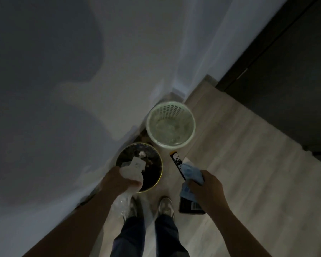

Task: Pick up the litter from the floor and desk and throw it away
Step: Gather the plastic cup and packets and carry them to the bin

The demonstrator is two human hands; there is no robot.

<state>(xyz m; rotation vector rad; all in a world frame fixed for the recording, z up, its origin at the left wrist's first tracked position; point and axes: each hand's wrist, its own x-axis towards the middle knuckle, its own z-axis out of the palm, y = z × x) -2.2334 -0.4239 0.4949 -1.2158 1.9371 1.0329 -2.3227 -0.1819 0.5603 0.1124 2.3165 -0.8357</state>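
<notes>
I stand over two bins by a white wall. My left hand (119, 179) grips a crumpled clear plastic bottle (132, 173) over the near edge of a dark round bin (160, 170) with a gold rim that holds rubbish. My right hand (206, 188) grips a bundle of litter: a long black wrapper (176, 162) with a white print, a blue crumpled piece (191, 172) and a black packet (190, 207) with a barcode. This bundle hangs over the floor, right of the dark bin. A pale green mesh bin (191, 115) lined with clear plastic stands farther off.
The white wall (63, 89) runs along my left down to the skirting. Light wooden floor (248, 164) spreads to the right. A dark cabinet or door (285, 80) stands at the far right. My two shoes (166, 206) point toward the bins.
</notes>
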